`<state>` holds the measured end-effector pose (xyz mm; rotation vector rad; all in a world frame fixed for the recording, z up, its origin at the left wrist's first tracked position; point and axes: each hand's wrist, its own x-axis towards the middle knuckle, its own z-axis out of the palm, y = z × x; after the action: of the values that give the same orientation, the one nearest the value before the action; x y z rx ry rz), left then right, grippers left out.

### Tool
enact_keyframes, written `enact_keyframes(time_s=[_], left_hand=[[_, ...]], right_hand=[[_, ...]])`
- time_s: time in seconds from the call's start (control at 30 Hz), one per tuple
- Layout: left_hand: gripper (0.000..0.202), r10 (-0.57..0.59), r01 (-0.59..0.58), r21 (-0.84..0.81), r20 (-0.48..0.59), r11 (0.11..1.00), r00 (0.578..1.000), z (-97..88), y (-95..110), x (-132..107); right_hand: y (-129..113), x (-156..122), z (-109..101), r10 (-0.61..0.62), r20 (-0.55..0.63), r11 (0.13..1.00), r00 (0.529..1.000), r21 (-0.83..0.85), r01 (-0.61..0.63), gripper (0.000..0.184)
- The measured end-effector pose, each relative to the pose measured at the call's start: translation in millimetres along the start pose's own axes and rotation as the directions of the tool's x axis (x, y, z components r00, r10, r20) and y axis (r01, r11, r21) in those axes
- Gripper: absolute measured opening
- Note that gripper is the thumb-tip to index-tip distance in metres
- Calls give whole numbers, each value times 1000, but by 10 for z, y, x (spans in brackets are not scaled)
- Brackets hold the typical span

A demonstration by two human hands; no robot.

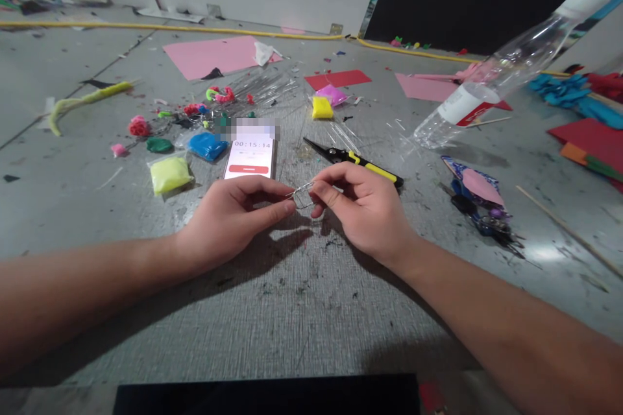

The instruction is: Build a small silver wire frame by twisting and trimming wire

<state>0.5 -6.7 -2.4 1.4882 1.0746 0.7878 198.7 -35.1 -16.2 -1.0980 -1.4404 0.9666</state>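
Note:
A thin, silvery bent wire [304, 189] spans the gap between my two hands, low over the grey table. My left hand [233, 211] pinches its left end between thumb and forefinger. On the other side, my right hand [367, 207] grips the right end with thumb and fingers. The wire's exact shape is too fine to make out. Just behind my right hand lie pliers [374, 170] with black and yellow handles, their jaws pointing left. A phone [249, 154] with a lit timer screen lies behind my left hand.
Left of centre lie clay packets in yellow [170, 174] and blue [207, 146]. A smaller yellow packet [322, 107] and a red sheet [338, 80] are farther back. A clear plastic bottle [506, 71] stands at the right, near a bunch of keys [487, 224] and a thin stick [569, 228].

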Motion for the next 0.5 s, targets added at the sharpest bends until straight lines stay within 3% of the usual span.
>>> enact_keyframes(time_s=[0.37,0.5], left_hand=[[7,31,-32,24,3,999,1000,-28,10,1],[7,53,-54,5,58,999,997,-24,16,8]], right_hand=[[38,-52,20,-82,48,989,996,-119,87,14],[37,-72,44,-29,104,999,994,-30,32,16]])
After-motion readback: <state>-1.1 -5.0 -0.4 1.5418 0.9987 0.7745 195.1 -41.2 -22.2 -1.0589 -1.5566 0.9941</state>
